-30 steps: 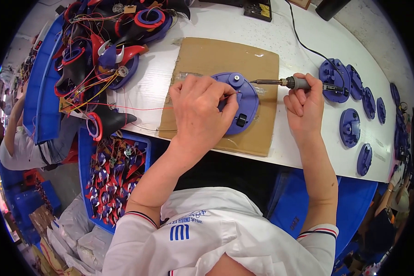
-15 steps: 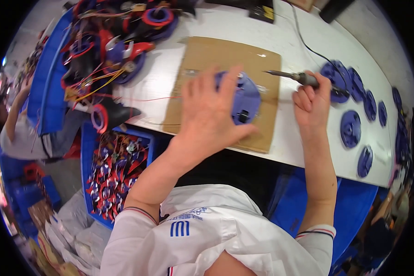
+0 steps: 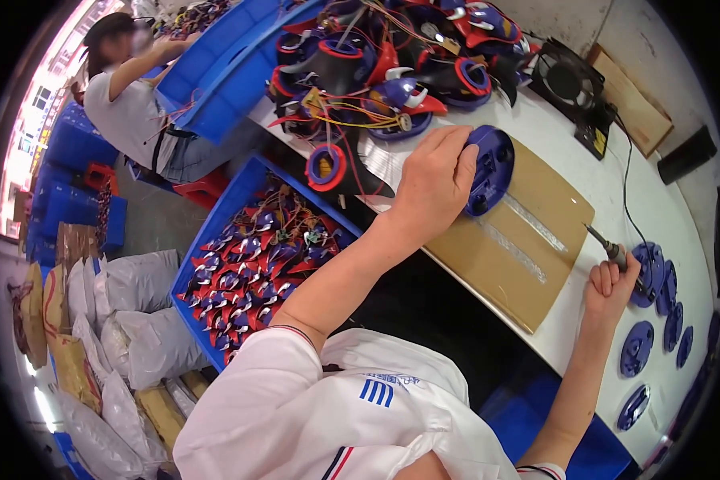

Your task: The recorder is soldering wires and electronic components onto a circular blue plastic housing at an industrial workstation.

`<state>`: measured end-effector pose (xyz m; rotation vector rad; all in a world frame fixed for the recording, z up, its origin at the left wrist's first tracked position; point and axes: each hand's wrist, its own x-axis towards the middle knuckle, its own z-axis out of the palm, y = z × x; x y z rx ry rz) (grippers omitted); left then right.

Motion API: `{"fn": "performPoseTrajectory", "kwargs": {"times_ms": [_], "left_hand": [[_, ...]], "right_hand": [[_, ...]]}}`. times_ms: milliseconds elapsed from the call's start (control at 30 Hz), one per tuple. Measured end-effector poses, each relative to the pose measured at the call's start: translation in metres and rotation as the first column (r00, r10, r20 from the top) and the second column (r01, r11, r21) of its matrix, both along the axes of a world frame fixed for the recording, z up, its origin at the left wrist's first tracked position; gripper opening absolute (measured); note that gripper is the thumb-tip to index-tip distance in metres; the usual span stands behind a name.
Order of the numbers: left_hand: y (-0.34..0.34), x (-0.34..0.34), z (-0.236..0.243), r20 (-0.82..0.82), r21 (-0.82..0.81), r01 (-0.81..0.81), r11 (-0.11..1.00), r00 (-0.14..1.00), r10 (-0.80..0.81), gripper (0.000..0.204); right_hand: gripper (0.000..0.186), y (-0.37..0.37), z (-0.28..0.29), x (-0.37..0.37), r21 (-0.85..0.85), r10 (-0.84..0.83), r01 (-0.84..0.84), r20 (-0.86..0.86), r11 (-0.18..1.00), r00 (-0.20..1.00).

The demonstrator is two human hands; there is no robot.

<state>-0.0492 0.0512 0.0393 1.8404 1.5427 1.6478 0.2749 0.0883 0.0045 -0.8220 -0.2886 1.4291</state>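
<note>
Cardboard (image 3: 528, 216) along table edge (image 3: 555, 355), left hand (image 3: 438, 178) gripping shell (image 3: 494, 164), right hand (image 3: 610, 288) holding soldering iron (image 3: 614, 251)

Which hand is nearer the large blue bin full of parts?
Left. The left hand, holding a purple shell, is up and right of the blue bin; the right hand, holding a soldering iron, is farther right, past the cardboard.
</note>
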Motion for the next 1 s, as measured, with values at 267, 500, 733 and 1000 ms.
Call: {"fn": "performPoseTrajectory", "kwargs": {"times_ms": [267, 500, 733, 1000], "left_hand": [[-0.037, -0.025, 0.024, -0.415, 0.390, -0.145, 0.910, 0.854, 0.314, 0.039], [-0.065, -0.083, -0.028, -0.109, 0.120, -0.656, 0.745, 0.737, 0.667, 0.074], [-0.063, -0.087, -0.023, -0.265, 0.149, -0.682, 0.716, 0.670, 0.693, 0.072], [-0.056, -0.052, 0.017, -0.556, -0.027, -0.687, 0.726, 0.614, 0.560, 0.068]], "right_hand": [[0.015, -0.007, -0.004, 0.015, 0.018, 0.115, -0.114, -0.084, 0.993, 0.990], [0.015, -0.006, -0.001, 0.010, -0.055, -0.037, 0.039, 0.038, 0.998, 0.999], [0.012, 0.007, -0.012, -0.004, 0.008, 0.096, -0.096, -0.103, 0.995, 0.990], [0.016, -0.008, 0.007, -0.009, -0.027, 0.029, -0.030, -0.008, 0.999, 1.000]]}}
